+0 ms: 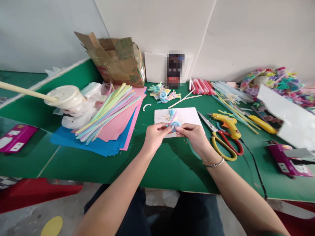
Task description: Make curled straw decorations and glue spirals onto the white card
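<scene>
Both my hands meet over the green table (172, 164), pinching a small coiled paper piece (175, 124) in blue and pink. My left hand (155, 135) grips its left side with closed fingers. My right hand (193, 134), with a thin bracelet on the wrist, pinches its right side. The piece hovers just above a white sheet (190, 116), on which another small pastel piece (171, 113) lies.
Scissors (225, 144) and a yellow glue gun (227, 124) lie right of my hands. Pastel strips (110, 109) rest on pink and blue paper sheets (108, 144) at left. A cardboard box (118, 62), finished paper pieces (162, 93), red sticks (201, 86) and purple packs (286, 162) stand around.
</scene>
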The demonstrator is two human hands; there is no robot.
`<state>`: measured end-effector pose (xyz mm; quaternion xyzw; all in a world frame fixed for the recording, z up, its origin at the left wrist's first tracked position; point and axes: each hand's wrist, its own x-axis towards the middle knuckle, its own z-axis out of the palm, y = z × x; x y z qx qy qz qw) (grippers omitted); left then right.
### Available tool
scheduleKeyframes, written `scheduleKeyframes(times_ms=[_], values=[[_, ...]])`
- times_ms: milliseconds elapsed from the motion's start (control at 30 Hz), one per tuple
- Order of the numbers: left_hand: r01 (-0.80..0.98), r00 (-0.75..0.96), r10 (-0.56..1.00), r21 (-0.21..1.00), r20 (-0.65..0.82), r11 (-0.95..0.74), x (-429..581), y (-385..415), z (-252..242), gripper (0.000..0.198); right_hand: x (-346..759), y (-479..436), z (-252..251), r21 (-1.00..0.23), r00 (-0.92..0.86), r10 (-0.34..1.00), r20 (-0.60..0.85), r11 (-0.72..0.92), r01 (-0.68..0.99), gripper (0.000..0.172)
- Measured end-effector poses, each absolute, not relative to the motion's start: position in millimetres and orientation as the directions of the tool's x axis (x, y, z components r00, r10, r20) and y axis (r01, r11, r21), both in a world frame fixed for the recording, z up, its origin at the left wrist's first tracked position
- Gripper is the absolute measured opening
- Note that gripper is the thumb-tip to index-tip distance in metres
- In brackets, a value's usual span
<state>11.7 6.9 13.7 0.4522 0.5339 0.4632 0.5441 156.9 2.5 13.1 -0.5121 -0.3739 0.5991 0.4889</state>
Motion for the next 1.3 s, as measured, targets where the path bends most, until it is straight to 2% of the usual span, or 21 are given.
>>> scheduleKeyframes(times_ms=[367,533,633,833,1033,1200,1300], values=[[-0.009,0.011,0.987,0.987,-0.159,0.159,11,7,14,0.015,157,2,11,-0.949,-0.002,0.969,-0.246,-0.241,-0.201,0.029],[0.039,0.009,0.994,0.994,-0.105,0.105,7,9,20,0.013,156,2,13,-0.955,-0.011,0.975,-0.223,-0.221,-0.195,0.029],[0.087,0.034,0.996,0.993,-0.077,0.074,2,11,23,0.012,158,1,15,-0.969,-0.037,0.981,-0.193,-0.196,-0.150,0.028],[0.300,0.080,0.997,0.954,-0.015,-0.010,-4,14,23,0.007,168,3,18,-0.996,-0.026,0.996,-0.084,-0.084,-0.001,0.023],[0.347,0.130,0.992,0.937,0.001,-0.047,-4,13,20,0.004,170,4,14,-0.996,-0.093,0.995,-0.040,-0.032,0.084,0.021],[0.316,0.139,0.990,0.949,-0.029,-0.017,-4,14,20,0.000,169,3,13,-0.992,-0.097,0.994,-0.057,-0.046,0.118,0.021],[0.210,0.110,0.991,0.976,-0.075,0.050,-2,14,21,0.008,167,4,11,-0.994,-0.084,0.993,-0.081,-0.074,0.078,0.021]])
